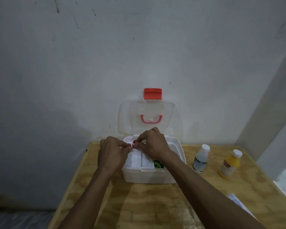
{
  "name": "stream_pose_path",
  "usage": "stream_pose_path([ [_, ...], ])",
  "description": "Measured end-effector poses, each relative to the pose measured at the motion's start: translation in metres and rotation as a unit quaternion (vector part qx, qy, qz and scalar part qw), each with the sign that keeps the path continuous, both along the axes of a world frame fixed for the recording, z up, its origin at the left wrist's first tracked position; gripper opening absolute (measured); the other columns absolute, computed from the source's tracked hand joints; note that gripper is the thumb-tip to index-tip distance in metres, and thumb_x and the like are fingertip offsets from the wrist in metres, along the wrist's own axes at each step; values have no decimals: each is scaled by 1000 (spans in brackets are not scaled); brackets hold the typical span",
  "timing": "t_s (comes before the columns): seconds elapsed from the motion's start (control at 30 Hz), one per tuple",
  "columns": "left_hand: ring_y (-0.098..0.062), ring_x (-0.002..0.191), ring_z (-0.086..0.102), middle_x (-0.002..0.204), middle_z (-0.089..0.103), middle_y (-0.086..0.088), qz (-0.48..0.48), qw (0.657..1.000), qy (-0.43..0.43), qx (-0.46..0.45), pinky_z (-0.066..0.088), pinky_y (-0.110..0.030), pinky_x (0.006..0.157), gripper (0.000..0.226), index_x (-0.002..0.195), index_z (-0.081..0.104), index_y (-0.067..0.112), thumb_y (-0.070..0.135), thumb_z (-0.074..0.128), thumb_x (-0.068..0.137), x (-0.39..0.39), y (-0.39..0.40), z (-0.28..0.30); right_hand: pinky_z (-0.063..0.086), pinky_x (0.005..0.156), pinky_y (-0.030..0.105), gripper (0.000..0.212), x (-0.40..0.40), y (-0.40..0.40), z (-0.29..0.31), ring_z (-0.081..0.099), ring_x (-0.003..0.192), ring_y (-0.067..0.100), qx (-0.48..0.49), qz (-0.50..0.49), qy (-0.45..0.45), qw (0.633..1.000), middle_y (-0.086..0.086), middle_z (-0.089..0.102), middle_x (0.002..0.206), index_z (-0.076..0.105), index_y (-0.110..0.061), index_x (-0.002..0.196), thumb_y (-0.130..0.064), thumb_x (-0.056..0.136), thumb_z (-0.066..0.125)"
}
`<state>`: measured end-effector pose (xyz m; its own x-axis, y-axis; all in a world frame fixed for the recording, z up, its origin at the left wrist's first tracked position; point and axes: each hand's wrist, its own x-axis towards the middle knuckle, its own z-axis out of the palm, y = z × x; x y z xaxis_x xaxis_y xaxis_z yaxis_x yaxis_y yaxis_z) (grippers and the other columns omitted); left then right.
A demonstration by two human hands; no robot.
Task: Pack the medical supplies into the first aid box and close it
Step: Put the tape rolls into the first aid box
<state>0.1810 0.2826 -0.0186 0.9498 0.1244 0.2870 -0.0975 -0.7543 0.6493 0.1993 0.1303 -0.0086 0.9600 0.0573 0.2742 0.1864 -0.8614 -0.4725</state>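
White plastic first aid box (151, 176), clear lid propped open for access. Above it, left hand (111, 156) and right hand (153, 143) pinched together; object gripped cannot be told. Two bottles unpacked beside it.

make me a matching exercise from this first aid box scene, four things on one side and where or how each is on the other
Things:
1. clear plastic lid with the pink handle
2. yellow bottle with a white cap
3. green item
4. both hands

Places or states:
A. inside the white first aid box, near its front
B. standing on the wooden table, farthest right
C. swung up and open against the wall
D. fingertips together over the box's back left part

Pairs: 1-C, 2-B, 3-A, 4-D
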Motion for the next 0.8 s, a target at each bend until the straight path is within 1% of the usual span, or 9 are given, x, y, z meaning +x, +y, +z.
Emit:
stream_pose_path([
  [0.17, -22, 95, 64, 107, 74, -4, 2, 1000, -9, -10, 54, -31, 74, 21, 97, 78, 18, 30, 77, 79, -4, -2, 2, 46, 90, 33, 26, -1, 1, 0, 53, 98, 15, 9, -7, -2, 1000, -2, 75, 104, 77, -24, 104, -41, 85, 71],
  [0.33, -21, 94, 65, 108, 74, -5, -3, 1000, -4, -7, 50, -26, 70, 22, 99, 78, 18, 29, 77, 80, -6, -1, 3, 36, 84, 23, 25, -4, 1, 2, 53, 92, 10, 19, -3, -8, 1000, -2, 75, 106, 77, -22, 105, -38, 86, 71],
  [0.4, -20, 95, 65, 110, 73, -5, -10, 1000, -12, -6, 46, -24, 71, 22, 100, 78, 18, 29, 76, 81, -8, -1, 4, 41, 91, 27, 24, -6, 0, 4, 56, 97, 13, 27, -2, -1, 1000, -3, 74, 107, 77, -23, 104, -38, 86, 71],
  [0.47, -21, 97, 65, 112, 73, -5, -14, 1000, -24, -10, 44, -23, 74, 22, 101, 78, 17, 28, 75, 82, -11, -1, 6, 45, 97, 38, 25, -9, -2, 6, 57, 103, 17, 34, -5, 4, 999, -3, 73, 110, 76, -25, 104, -40, 86, 71],
  [0.5, -21, 99, 65, 113, 72, -6, -14, 999, -30, -12, 44, -24, 75, 23, 101, 77, 16, 28, 75, 81, -13, -2, 7, 45, 99, 40, 25, -11, -3, 9, 56, 106, 18, 38, -7, 6, 999, -3, 72, 113, 75, -24, 106, -39, 86, 70],
  [0.6, -24, 104, 62, 116, 71, -7, -12, 999, -47, -14, 43, -27, 79, 27, 104, 76, 16, 30, 76, 81, -21, -4, 12, 43, 101, 36, 25, -24, -11, 18, 58, 110, 17, 59, -9, 0, 998, -2, 70, 119, 73, -20, 111, -32, 89, 68],
  [0.67, -24, 105, 62, 116, 71, -8, -18, 998, -59, -23, 42, -26, 79, 29, 106, 75, 14, 29, 75, 81, -28, -7, 18, 47, 100, 36, 25, -38, -18, 25, 61, 108, 15, 74, -7, -11, 997, -2, 71, 118, 73, -20, 112, -31, 89, 68],
  [0.73, -21, 101, 61, 115, 71, -8, -26, 996, -74, -36, 40, -22, 76, 30, 106, 75, 12, 28, 75, 81, -37, -14, 25, 48, 97, 32, 26, -54, -27, 31, 62, 107, 14, 84, -6, -17, 996, -3, 71, 117, 73, -19, 112, -32, 90, 68],
  [0.8, -14, 95, 57, 114, 71, -7, -35, 994, -91, -46, 36, -15, 68, 28, 105, 75, 13, 28, 75, 81, -49, -23, 30, 41, 94, 25, 26, -73, -39, 36, 60, 109, 12, 95, -9, -23, 995, -4, 70, 119, 72, -19, 112, -33, 91, 67],
])
